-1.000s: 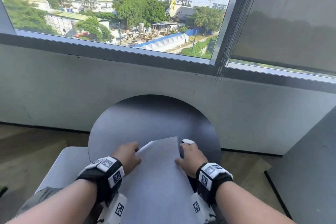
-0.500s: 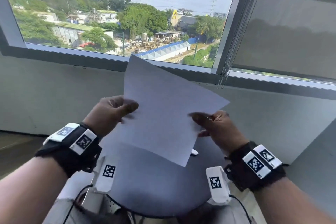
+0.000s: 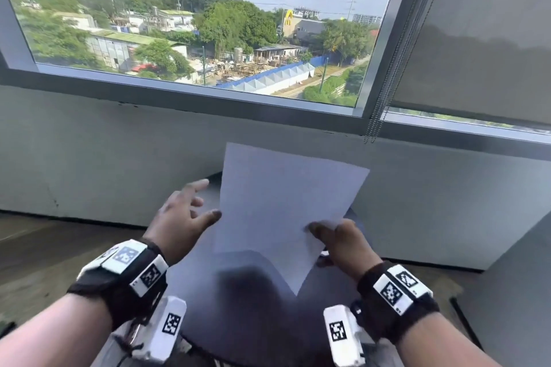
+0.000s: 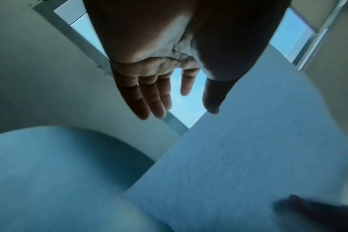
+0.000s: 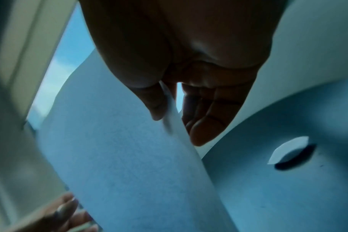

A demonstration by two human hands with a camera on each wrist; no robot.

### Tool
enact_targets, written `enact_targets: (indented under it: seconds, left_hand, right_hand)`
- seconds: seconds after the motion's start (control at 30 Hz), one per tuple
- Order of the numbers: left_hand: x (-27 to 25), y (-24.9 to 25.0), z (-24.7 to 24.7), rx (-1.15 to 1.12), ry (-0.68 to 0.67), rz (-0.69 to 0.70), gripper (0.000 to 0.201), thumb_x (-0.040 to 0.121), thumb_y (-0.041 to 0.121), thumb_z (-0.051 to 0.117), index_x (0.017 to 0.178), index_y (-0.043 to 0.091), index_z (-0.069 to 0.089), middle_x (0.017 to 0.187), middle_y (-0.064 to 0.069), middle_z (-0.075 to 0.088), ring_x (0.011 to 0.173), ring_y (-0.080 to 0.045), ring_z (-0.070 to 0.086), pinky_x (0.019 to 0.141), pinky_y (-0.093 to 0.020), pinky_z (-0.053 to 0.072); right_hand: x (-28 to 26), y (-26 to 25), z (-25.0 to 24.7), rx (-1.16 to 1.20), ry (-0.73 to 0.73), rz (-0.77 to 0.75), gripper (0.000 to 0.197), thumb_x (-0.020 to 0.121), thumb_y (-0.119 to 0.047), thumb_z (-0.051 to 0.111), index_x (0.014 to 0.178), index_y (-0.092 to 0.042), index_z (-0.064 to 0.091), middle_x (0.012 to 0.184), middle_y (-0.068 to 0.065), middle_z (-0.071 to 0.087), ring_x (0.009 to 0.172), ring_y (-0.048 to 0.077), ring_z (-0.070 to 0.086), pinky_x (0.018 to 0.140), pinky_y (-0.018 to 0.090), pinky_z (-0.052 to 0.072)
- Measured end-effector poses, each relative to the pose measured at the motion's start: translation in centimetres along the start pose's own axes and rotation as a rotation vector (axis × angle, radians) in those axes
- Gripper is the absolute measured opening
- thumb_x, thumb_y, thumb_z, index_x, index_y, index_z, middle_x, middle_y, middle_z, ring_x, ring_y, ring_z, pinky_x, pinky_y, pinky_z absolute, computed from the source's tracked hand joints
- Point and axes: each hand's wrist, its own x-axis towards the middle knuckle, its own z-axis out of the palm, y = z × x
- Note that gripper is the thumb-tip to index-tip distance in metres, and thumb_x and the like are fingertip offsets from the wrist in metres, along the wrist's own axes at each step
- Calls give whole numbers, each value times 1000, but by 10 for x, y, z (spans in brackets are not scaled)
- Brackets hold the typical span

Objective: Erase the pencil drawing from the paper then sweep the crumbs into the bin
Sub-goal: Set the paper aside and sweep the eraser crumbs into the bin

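A blank white sheet of paper point(image 3: 280, 211) hangs tilted above the round dark table point(image 3: 247, 322). My right hand point(image 3: 334, 235) pinches its right edge between thumb and fingers, which the right wrist view shows with the paper point(image 5: 119, 157) running past the thumb. My left hand point(image 3: 185, 211) is beside the sheet's left edge with fingers spread and straight, holding nothing; in the left wrist view the left hand point(image 4: 175, 100) is apart from the paper point(image 4: 238, 164). A small white eraser point(image 5: 288, 149) lies on the table below the right hand. No pencil marks show on the visible side.
The table stands against a grey wall point(image 3: 89, 158) under a wide window point(image 3: 202, 27). A bead cord point(image 3: 372, 128) hangs from the blind at the right. A grey panel point(image 3: 512, 292) stands at the right. Wooden floor point(image 3: 35, 262) lies at the left. No bin is in view.
The paper was lifted off the table with both hands. Since then my left hand has let go and opened, and the sheet has dropped lower, held by the right hand alone.
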Motion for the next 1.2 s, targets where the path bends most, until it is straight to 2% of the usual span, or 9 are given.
enact_targets:
  seconds: [0.1, 0.27, 0.37, 0.43, 0.63, 0.87, 1.0, 1.1, 1.2]
  left_hand:
    - [9, 15, -2, 188, 73, 186, 60, 86, 31, 71, 139, 43, 44, 118, 10, 46, 88, -8, 55, 86, -35, 46]
    - [12, -3, 34, 522, -402, 302, 88, 90, 33, 64, 146, 62, 2, 159, 22, 0, 124, -10, 52, 107, -38, 43]
    - [41, -16, 53, 487, -421, 271, 55, 96, 42, 58, 141, 60, 33, 164, 15, 7, 139, -10, 37, 115, -27, 29]
    - [65, -21, 62, 469, -396, 229, 31, 97, 45, 54, 126, 57, 56, 159, 10, 29, 136, -16, 42, 114, -27, 28]
    - [112, -45, 78, 580, -483, 113, 24, 98, 44, 52, 118, 45, 66, 153, 5, 39, 140, -18, 34, 111, -23, 22]
    - [134, -67, 86, 702, -623, 77, 36, 92, 44, 59, 127, 50, 56, 158, -2, 32, 147, -16, 27, 116, -28, 22]
    - [138, -69, 87, 688, -710, 149, 36, 91, 48, 62, 125, 45, 53, 137, 2, 52, 141, -10, 31, 108, -28, 31]
    - [140, -64, 85, 762, -758, 162, 50, 88, 58, 61, 134, 42, 46, 149, -2, 36, 138, -16, 31, 110, -31, 31]
    - [132, -63, 80, 915, -805, 131, 78, 83, 75, 50, 150, 46, 22, 165, -5, -3, 152, -19, 0, 122, -42, 16]
  right_hand:
    - [32, -4, 7, 419, 45, 160, 18, 92, -21, 66, 100, -6, 69, 84, 15, 66, 65, 28, 63, 63, 39, 54]
    - [77, -5, 26, 687, 59, 255, 12, 93, -12, 65, 105, -9, 64, 83, 9, 66, 58, 21, 61, 58, 33, 55]
    - [90, -7, 34, 684, -78, 269, 27, 93, -17, 67, 112, 1, 63, 94, 18, 65, 69, 28, 64, 58, 34, 57]
    - [98, -5, 28, 522, -159, 225, 37, 90, -31, 71, 108, 1, 63, 92, 17, 66, 73, 26, 66, 62, 36, 56]
    - [105, 54, -22, -1037, -396, -57, 40, 79, -52, 70, 112, -34, 57, 105, -7, 49, 98, 17, 56, 90, 33, 47]
    - [138, 52, -23, -998, -396, -239, 22, 93, -45, 61, 95, -24, 57, 87, -9, 53, 80, 10, 50, 65, 15, 36]
    - [200, 21, 12, -998, -244, -290, 21, 92, -41, 62, 95, -21, 56, 81, -7, 58, 84, 20, 54, 68, 28, 36]
    - [233, 13, 44, -1029, -242, -270, 26, 94, -43, 58, 102, -19, 56, 95, 2, 65, 90, 25, 56, 73, 31, 43]
    - [236, 13, 54, -1007, -271, -251, 34, 91, -39, 61, 118, -21, 53, 109, 1, 63, 102, 23, 56, 82, 33, 46]
